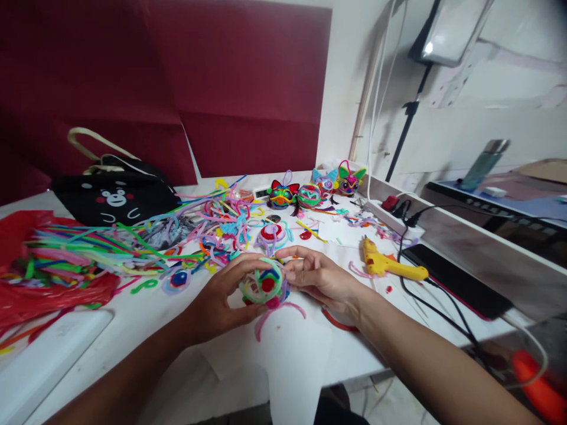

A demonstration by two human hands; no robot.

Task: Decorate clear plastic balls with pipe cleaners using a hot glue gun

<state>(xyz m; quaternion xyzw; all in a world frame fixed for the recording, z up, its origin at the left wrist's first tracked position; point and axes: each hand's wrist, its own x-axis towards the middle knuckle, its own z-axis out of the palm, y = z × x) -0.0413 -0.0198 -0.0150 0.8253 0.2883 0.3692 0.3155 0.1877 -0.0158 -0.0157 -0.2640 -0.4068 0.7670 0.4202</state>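
Note:
My left hand (233, 292) is closed around a round ornament made of coloured pipe cleaners (267, 282), thumb below and fingers above. It shows pale green, blue and red coils. At its right side my right hand (321, 277) pinches with thumb and forefinger against the edge; whether a small piece sits between those fingertips is hidden. A pink pipe cleaner (295, 307) curves out beneath the ornament, over the white table. Just beyond the hands lies a coiled pink, white and red pipe-cleaner piece (272, 235).
Loose pipe cleaners (217, 215) cover the left and middle, some in a red plastic bag (100, 289). Several finished ornaments (283, 195) stand at the back. To the right are a yellow glue gun (390, 264), a power strip (394, 218) and a black phone (458, 280) with cables.

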